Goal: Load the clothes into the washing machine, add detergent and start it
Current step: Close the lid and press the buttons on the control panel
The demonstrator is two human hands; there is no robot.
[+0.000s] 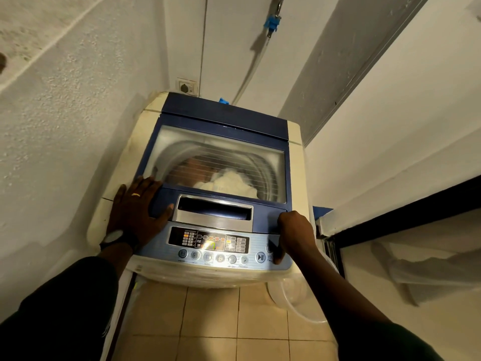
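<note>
A cream and blue top-loading washing machine (295,142) stands in a narrow corner. Its see-through lid (182,149) is down, and white clothes (231,182) show inside the drum through it. My left hand (138,209) lies flat and open on the lid's front left corner, a ring on one finger and a watch at the wrist. My right hand (291,234) rests at the right end of the control panel (208,242), thumb down beside the start/pause button (260,257). Several panel lights glow. No detergent container is in view.
White walls close in on the left and back. A wall socket (187,87) and a grey hose with a blue fitting (272,23) sit behind the machine. A dark-framed door (390,214) is on the right. Beige floor tiles (208,321) lie in front.
</note>
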